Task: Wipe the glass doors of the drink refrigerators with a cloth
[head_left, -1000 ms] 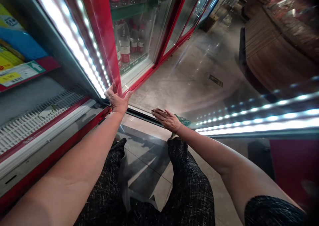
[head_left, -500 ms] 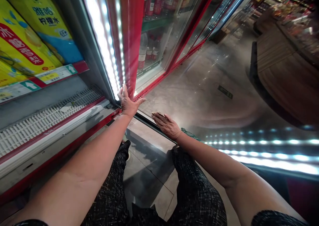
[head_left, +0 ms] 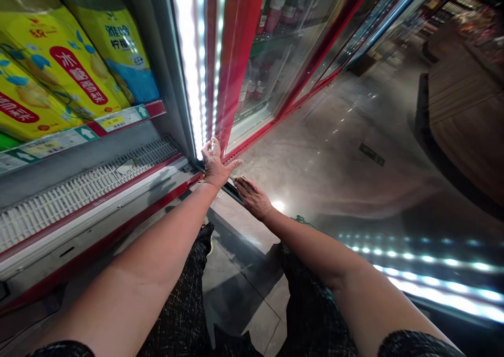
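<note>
Glass door (head_left: 346, 178) of the drinks cooler: in the head view we find it swung out from the cabinet. Its lower rail runs from the hinge corner towards the right edge of the picture, with the floor (head_left: 240, 273) visible through the pane.

Progress, as we judge it: the door is neither shut nor fully back. The cabinet opening on the left is uncovered, exposing the yellow cartons (head_left: 59, 79), the price rail (head_left: 118, 118) and the white grille (head_left: 98, 181). The door has yet to close on that opening. One picture cannot tell us which way the door is travelling.

Hands:
- Left hand (head_left: 216, 164) sits at the door's lower inner corner, just beside the light strip (head_left: 192, 63) and the red frame (head_left: 240, 58). Its fingers curl onto the door's edge and the thumb splays to the right, making a hooked hold on the door.
- Right hand (head_left: 252, 195) lies flat near the lower rail, fingers straight and close together, palm down. It clasps nothing. Whether the palm bears on the glass or on the rail, we cannot tell.

The two hands are near each other but not touching. Neither carries any loose item.
</note>
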`<state>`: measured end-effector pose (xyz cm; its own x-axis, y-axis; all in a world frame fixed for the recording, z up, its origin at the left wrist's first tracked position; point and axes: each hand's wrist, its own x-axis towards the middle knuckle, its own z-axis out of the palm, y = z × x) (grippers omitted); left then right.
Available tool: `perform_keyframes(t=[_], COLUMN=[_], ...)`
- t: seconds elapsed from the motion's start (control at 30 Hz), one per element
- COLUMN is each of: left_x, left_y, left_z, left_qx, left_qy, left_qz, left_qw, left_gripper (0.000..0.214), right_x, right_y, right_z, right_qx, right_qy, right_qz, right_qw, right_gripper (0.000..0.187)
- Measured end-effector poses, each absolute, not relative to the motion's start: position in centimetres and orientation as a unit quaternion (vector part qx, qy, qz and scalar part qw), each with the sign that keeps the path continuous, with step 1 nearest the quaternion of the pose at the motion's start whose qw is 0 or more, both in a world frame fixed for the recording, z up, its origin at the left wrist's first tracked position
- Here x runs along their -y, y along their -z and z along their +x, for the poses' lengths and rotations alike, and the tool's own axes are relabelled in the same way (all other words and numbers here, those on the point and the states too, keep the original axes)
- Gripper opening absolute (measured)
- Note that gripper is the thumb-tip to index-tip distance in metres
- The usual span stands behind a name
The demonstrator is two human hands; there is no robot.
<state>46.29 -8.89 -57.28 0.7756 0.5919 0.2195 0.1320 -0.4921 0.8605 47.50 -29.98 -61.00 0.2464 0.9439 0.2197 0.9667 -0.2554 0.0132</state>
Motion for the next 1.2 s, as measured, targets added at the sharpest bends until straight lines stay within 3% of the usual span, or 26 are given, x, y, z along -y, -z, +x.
perform_keyframes(t=[0.1,0.17,0.3,0.47,0.73,1.0,1.2], left_x=[7.4,6.3,4.5,3.8,2.9,2.6,2.3], left_y=[57.8,57.9,57.9,57.8,57.5,59.0,58.6], left_z=[45.9,45.6,45.3,45.3,45.7,45.7,46.0], left_qx=[-0.187,-0.175,-0.173,-0.166,-0.213,-0.185,-0.195], left_qy=[-0.256,-0.253,-0.256,-0.285,-0.303,-0.296,-0.332], left_qz=[0.838,0.847,0.854,0.858,0.848,0.852,0.835], left_qw=[0.444,0.434,0.418,0.393,0.379,0.39,0.393], left_gripper=[0.072,0.062,0.058,0.057,0.062,0.064,0.055], right_x=[27.1,25.1,22.9,22.2,15.9,14.3,12.4], right_y=[60.0,59.4,61.7,65.9,63.0,67.8,65.6], right_z=[48.5,49.0,49.1,48.6,51.3,50.7,51.4], right_qx=[0.594,0.578,0.572,0.576,0.583,0.573,0.571], right_qy=[0.088,0.102,0.1,0.057,0.129,0.064,0.105], right_qz=[-0.796,-0.805,-0.807,-0.813,-0.799,-0.815,-0.811], right_qw=[0.07,0.087,0.107,0.059,0.072,0.061,0.078], right_gripper=[0.064,0.065,0.056,0.046,0.051,0.051,0.05])
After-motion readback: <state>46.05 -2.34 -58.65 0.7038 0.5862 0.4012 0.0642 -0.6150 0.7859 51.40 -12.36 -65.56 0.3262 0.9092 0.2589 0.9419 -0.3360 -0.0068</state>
